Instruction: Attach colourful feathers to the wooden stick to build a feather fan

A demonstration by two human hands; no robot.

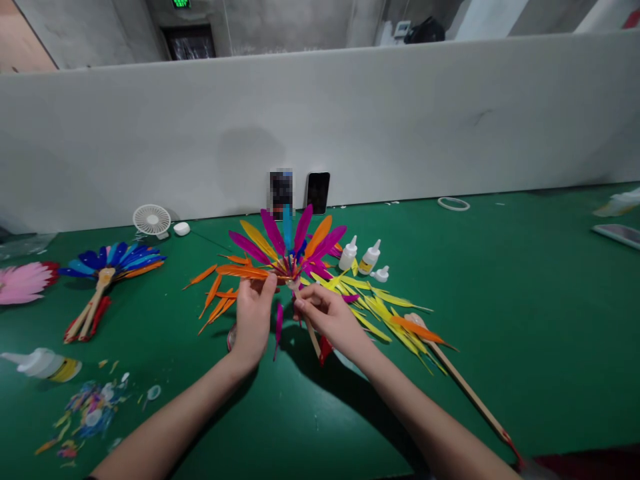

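Head view: left hand (254, 313) pinches an orange feather (243, 271), right hand (330, 316) a wooden handle (313, 338)

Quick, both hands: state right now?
Left hand: closed, pinching an orange feather.
Right hand: closed, holding a wooden handle near its top.

This looks like a craft workshop: a long green surface (525, 300) carries glue bottles (370, 258), loose yellow feathers (383, 317), a multicoloured feather fan (303, 235) above it, a blue one (107, 259) lying at the left, and scattered trimmings (97, 408). Behind a white partition (400, 127), bare concrete walls (295, 25) and a lit green exit sign (181, 3) suggest a plain industrial building.
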